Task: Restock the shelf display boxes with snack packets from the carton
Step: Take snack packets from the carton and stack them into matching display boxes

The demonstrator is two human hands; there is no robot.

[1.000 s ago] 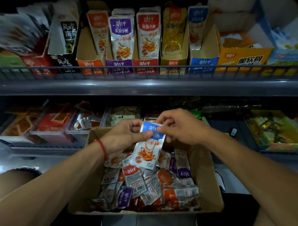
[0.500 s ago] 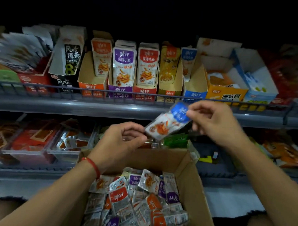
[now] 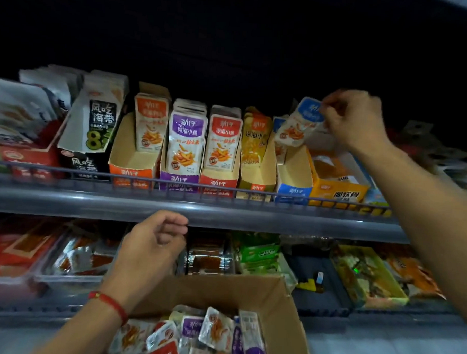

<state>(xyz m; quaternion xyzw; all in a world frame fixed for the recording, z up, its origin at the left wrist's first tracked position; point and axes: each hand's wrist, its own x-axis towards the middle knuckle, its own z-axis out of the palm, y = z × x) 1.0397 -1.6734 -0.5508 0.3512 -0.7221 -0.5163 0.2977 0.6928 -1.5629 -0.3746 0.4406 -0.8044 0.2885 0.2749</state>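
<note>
My right hand [image 3: 355,120] pinches a blue-topped snack packet [image 3: 300,122] by its upper corner, tilted, just above the blue display box [image 3: 293,191] on the upper shelf. That box holds one blue packet at its back. My left hand [image 3: 149,248] hovers with loosely curled fingers, holding nothing, over the far rim of the brown carton [image 3: 282,310]. Inside the carton lie several mixed packets [image 3: 215,334] with orange, purple and red tops. To the left of the blue box stand the orange [image 3: 132,172], purple [image 3: 180,181], red [image 3: 218,183] and yellow [image 3: 257,187] display boxes.
A grey wire rail [image 3: 173,186] runs along the upper shelf's front edge. A yellow-orange box [image 3: 338,192] stands right of the blue one, a black seaweed box [image 3: 92,133] at the left. The lower shelf holds trays of red and green snacks [image 3: 258,254].
My right hand has carried the blue packet up and right from the carton to the blue display box. My left hand let go of it and stayed low. The view tilted upward.
</note>
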